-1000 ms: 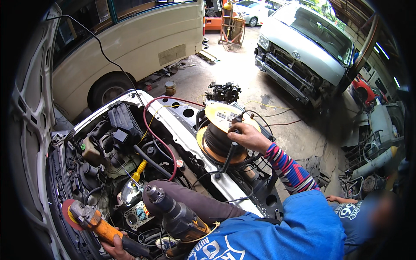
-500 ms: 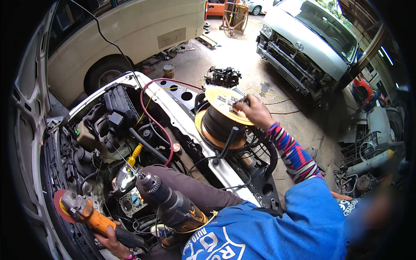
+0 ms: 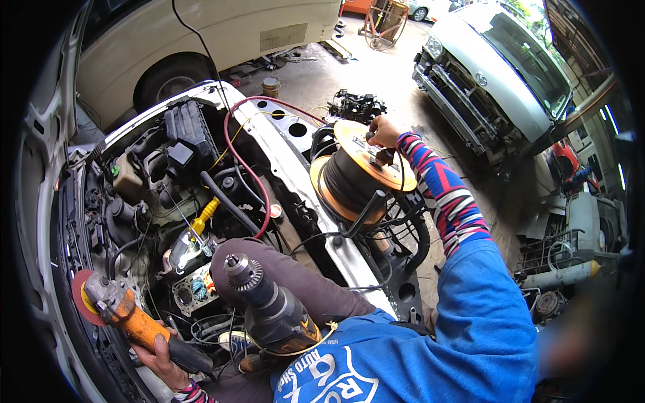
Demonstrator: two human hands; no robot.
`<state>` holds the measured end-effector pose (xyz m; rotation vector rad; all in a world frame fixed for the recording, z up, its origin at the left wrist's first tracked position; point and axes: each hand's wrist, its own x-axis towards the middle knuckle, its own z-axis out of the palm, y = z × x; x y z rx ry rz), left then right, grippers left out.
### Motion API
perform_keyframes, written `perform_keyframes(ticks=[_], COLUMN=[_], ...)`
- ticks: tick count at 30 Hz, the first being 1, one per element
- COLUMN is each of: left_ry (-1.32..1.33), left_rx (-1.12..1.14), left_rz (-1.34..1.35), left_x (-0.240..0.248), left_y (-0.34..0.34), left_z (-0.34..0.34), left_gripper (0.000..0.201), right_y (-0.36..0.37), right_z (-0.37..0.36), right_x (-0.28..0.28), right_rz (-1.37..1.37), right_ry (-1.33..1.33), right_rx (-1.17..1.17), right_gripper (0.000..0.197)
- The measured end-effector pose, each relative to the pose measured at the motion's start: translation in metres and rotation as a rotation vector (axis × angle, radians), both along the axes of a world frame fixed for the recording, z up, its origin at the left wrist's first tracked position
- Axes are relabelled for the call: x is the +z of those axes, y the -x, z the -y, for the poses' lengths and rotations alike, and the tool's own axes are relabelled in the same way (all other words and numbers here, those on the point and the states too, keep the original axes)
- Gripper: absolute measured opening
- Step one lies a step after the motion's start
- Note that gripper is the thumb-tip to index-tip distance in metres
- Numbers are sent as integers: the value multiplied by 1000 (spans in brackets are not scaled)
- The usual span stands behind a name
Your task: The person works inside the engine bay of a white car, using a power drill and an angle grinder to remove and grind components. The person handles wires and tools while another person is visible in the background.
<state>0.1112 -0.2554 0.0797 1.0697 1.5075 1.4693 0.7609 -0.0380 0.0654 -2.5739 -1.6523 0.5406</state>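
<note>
My left hand (image 3: 160, 359) is wrapped round the rear of an orange and black angle grinder (image 3: 140, 327); its reddish disc (image 3: 84, 297) points away at the far left. My right arm reaches forward, and my right hand (image 3: 385, 133) pinches a small black plug (image 3: 369, 136) at the socket face of a cable reel (image 3: 353, 178). Another dark plug (image 3: 384, 158) sits lower on that orange-yellow face, with a black cord beside it. Black cable is wound between the reel's flanges. A black and yellow drill (image 3: 274, 302) rests against my body, chuck forward, held by neither hand.
An open engine bay surrounds my leg (image 3: 295, 279), with a yellow-handled tool (image 3: 205, 215) and a red hose (image 3: 250, 171) in it. The white body edge (image 3: 289, 171) runs beside the reel. A van (image 3: 497, 74) without its front bumper stands at the far right.
My right hand has shifted up and away across the reel's face, uncovering the lower plug. The left hand still grips the grinder. The whole view has tilted slightly.
</note>
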Motion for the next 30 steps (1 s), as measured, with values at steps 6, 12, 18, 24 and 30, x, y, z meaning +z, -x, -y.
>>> perform_keyframes(ticks=[6,12,18,24,30], left_ry=[34,56,68,88,114], left_rx=[13,39,18,16,15], left_rz=[-16,-29,-58,-54,-40], left_x=[-3,-2,-6,-9,-10], left_y=[4,0,4,6,6], left_z=[-2,-1,-6,-4,-6], left_gripper=[74,75,78,79,80], right_y=[-15,-18,-28,-39,-30], right_z=[-24,-47,-69,-86,-86], right_x=[-24,-37,-51,-59,-54], right_rz=[-24,-57,67,66,199], right_ry=[-1,30,88,173,178], right_rx=[16,-2,80,107,184], right_gripper=[33,29,32,37,30])
